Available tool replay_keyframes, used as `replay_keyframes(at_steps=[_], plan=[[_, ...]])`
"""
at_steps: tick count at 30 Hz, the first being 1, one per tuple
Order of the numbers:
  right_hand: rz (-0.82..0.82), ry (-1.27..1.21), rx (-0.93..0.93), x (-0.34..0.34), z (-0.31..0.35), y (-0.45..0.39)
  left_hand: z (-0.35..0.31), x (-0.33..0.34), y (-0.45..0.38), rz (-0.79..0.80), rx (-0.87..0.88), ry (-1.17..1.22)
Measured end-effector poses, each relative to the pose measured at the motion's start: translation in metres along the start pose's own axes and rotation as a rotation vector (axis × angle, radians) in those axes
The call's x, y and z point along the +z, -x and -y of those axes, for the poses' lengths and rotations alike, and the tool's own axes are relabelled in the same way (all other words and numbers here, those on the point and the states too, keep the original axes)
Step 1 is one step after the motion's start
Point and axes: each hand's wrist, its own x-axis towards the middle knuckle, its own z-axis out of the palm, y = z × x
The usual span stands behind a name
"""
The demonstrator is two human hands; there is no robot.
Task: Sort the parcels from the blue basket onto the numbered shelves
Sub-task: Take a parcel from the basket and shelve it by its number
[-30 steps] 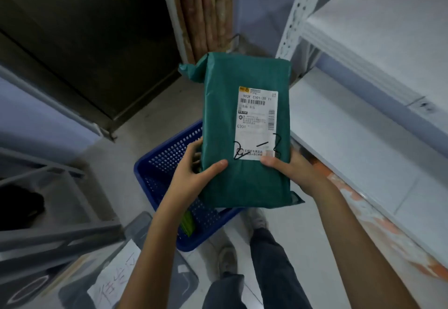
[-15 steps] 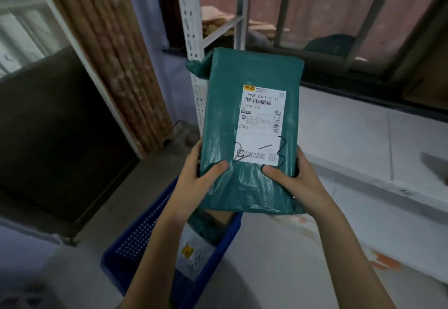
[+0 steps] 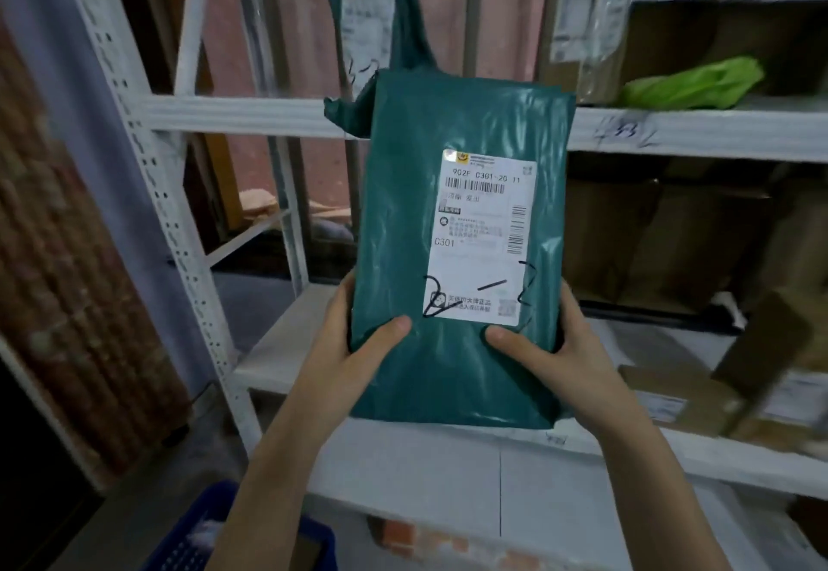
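dark green parcel (image 3: 403,257) held upright before the white shelves (image 3: 251,115), label marked "2-2" facing out; blue basket (image 3: 179,543) below left.

Both bare forearms reached up and forward from the bottom of the view, converging on the green parcel (image 3: 457,248). The left hand (image 3: 354,346) gripped the parcel's lower left edge, thumb pressed flat across its front and pointing right, fingers wrapped out of sight behind it. The right hand (image 3: 551,346) mirrored that on the lower right edge, thumb laid across the front pointing left, fingers curled round the side. The two thumb tips sat near each other, apart, just below the parcel's label. Wrists were straight, the parcel held upright.
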Motion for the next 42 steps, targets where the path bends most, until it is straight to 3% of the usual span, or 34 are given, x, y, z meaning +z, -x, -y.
replay_keyframes(at_steps=[10, 16, 19, 31, 42], plan=[[0.009, 0.0, -0.288, -0.09, 0.1, -0.011, -0.117, 0.056, -0.016, 0.076, 0.267, 0.035], [0.041, -0.012, -0.471, -0.122, 0.173, -0.035, -0.195, 0.072, -0.035, -0.013, 0.5, -0.043], [-0.02, 0.026, -0.573, -0.131, 0.212, -0.049, -0.231, 0.074, -0.051, -0.017, 0.58, -0.039], [-0.177, 0.167, -0.857, -0.121, 0.368, -0.122, -0.369, 0.043, -0.153, 0.029, 0.962, 0.101], [-0.219, 0.194, -0.956, -0.113, 0.449, -0.196, -0.449, 0.02, -0.238, 0.023, 1.099, -0.012]])
